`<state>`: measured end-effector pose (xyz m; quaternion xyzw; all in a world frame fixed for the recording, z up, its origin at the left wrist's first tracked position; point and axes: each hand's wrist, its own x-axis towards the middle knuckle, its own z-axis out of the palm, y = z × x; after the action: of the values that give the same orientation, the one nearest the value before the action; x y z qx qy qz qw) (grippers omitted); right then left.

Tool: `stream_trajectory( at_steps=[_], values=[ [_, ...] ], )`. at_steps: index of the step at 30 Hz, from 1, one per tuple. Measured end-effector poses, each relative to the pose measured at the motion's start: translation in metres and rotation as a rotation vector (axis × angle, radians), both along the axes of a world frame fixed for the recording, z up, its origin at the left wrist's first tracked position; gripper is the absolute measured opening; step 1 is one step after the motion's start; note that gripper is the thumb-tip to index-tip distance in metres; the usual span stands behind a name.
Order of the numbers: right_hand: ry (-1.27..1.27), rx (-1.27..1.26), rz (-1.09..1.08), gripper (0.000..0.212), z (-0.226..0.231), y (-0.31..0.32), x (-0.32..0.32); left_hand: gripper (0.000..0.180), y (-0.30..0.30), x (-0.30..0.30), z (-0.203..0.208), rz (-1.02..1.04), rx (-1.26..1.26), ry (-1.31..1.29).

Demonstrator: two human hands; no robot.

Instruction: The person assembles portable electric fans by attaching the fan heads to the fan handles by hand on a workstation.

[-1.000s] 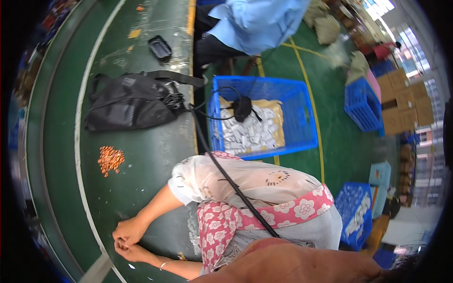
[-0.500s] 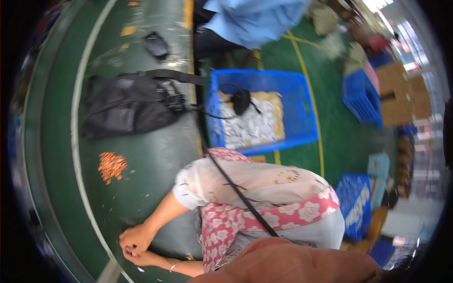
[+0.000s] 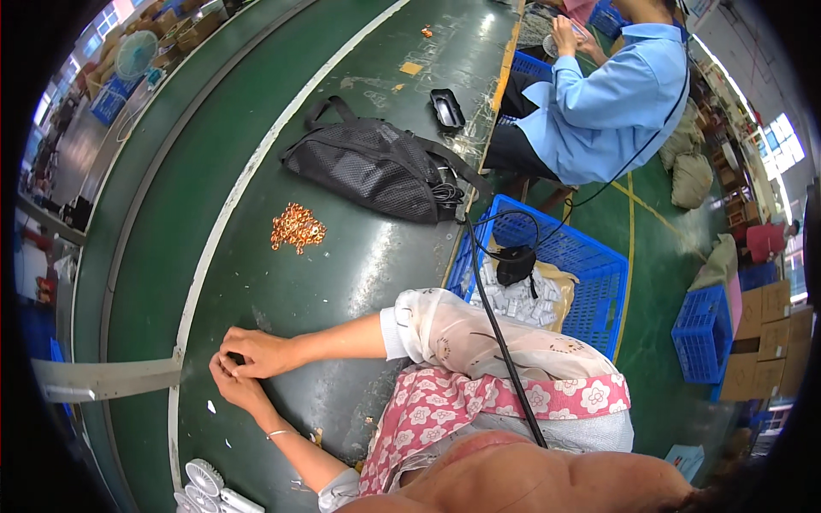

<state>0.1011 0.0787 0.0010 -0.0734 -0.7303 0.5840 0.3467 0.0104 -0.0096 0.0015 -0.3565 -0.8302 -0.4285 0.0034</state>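
Note:
My right hand (image 3: 259, 352) and my left hand (image 3: 239, 391) meet over the green bench top, fingers curled against each other. Something small and dark shows between them, too hidden to name. A bracelet circles my left wrist. Farther along the bench lies a loose pile of small copper-coloured rings (image 3: 298, 228). Tiny white scraps (image 3: 211, 407) are on the bench beside my left hand. In the lower left corner, several white handheld fans (image 3: 205, 479) lie partly cut off by the picture's edge.
A black mesh bag (image 3: 368, 167) and a black open case (image 3: 446, 109) lie on the bench. Beside it stands a blue crate (image 3: 590, 282) of white parts, with a black cable across. A co-worker in a blue shirt (image 3: 611, 107) sits beyond. A metal post (image 3: 111, 379) juts in at left.
The view has turned, so the bench and co-worker appear shifted, and the white fans have come into sight. My hands stay together, with their fingers slightly rearranged.

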Motion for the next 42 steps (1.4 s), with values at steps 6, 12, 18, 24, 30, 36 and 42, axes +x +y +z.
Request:
stream_trajectory(
  at_steps=[6,12,18,24,30,36,42],
  values=[
    [-0.069,-0.067,0.095,0.032,0.006,0.005,0.004,0.03,0.003,0.003,0.002,0.005,0.032,-0.014],
    [-0.075,-0.013,0.074,0.03,0.004,0.007,0.003,0.025,0.006,0.007,0.006,0.02,0.019,-0.052],
    [-0.058,-0.021,0.101,0.031,0.004,0.009,0.0,0.026,0.006,0.008,0.006,0.035,0.023,-0.089],
    [-0.047,-0.079,0.129,0.04,0.01,0.002,-0.003,0.038,-0.003,0.01,0.013,0.01,0.045,-0.054],
    [-0.061,-0.105,0.102,0.04,0.019,0.009,0.0,0.027,-0.004,-0.008,-0.018,-0.047,0.164,-0.066],
    [-0.213,-0.155,0.17,0.046,0.022,0.007,-0.001,0.048,-0.004,-0.003,-0.006,0.083,0.138,-0.134],
    [-0.24,-0.113,0.186,0.037,0.015,0.005,0.001,0.059,-0.004,0.004,0.003,0.043,0.116,-0.039]
  ],
)
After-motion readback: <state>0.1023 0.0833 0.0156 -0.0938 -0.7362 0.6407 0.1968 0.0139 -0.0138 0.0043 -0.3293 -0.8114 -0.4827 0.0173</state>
